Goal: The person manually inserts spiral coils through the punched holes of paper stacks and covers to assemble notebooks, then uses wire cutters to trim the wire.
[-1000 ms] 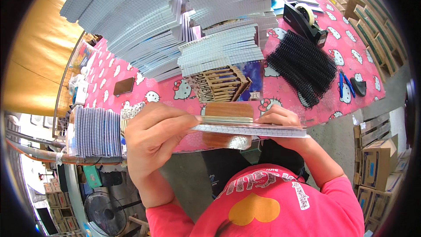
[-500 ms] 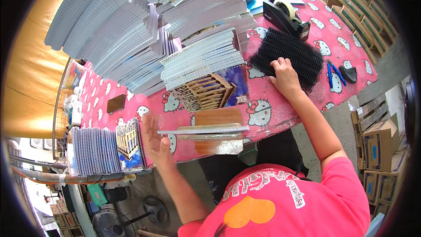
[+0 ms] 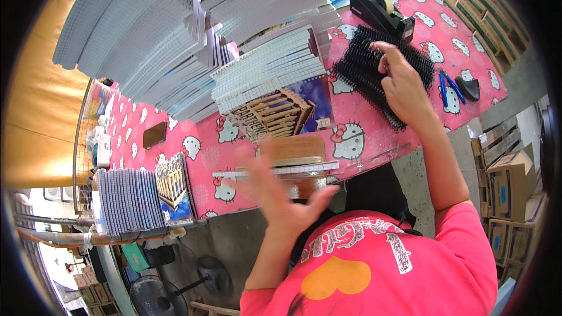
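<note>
While the right hand [image 3: 404, 85] hangs over the pile of black spiral coils [image 3: 366, 73] on the right, I see its fingers bent toward the thumb, yet from here I cannot tell whether a coil is caught between them. The left hand [image 3: 284, 202] is blurred but plainly wide, fingers spread and thumb well out, with nothing that I can see in its grasp. Behind it, at the near edge of the pink patterned tabletop [image 3: 202, 167], a thin sheaf of pages [image 3: 310, 168] lies edge-on to me across the wooden block [image 3: 298, 145]; I cannot make out whether the left hand touches it. I see no black coil along that sheaf, so I judge it not yet bound. On the near left, a row of notebooks [image 3: 129, 202] stands packed together, with one temple-cover notebook [image 3: 174, 190] against its right end; I take these as finished. Far more looks undone: the big loose stacks of pages [image 3: 134, 41] fill the far left, and a smaller page stack [image 3: 263, 73] fans over a temple-picture cover [image 3: 278, 111] just beyond the block. Plenty of coils remain, with blue cutters [image 3: 451, 89] just to their right and a tape dispenser [image 3: 374, 13] beyond.
</note>
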